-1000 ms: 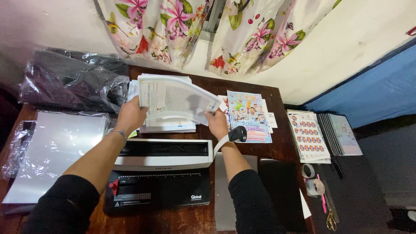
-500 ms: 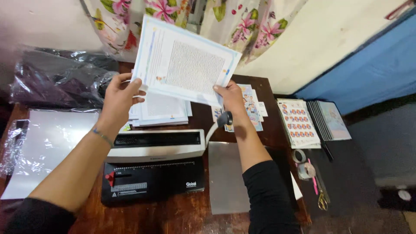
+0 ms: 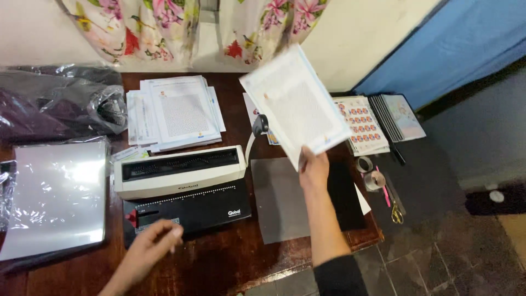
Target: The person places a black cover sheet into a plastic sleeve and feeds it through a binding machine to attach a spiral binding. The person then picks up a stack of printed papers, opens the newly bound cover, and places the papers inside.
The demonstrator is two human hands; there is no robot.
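The head camera is looking steeply down from close above the bench (image 3: pixel 230 263), facing the curtained wall (image 3: pixel 164 27) running along the frame's top.

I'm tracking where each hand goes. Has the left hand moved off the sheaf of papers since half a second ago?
Yes. The left hand has let go and dropped toward the near table edge, now in front of the binding machine; the right hand alone holds the sheaf of papers.

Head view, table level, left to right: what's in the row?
Clear plastic sheets → binding machine → grey sheet → right hand holding printed pages → tape rolls → scissors.
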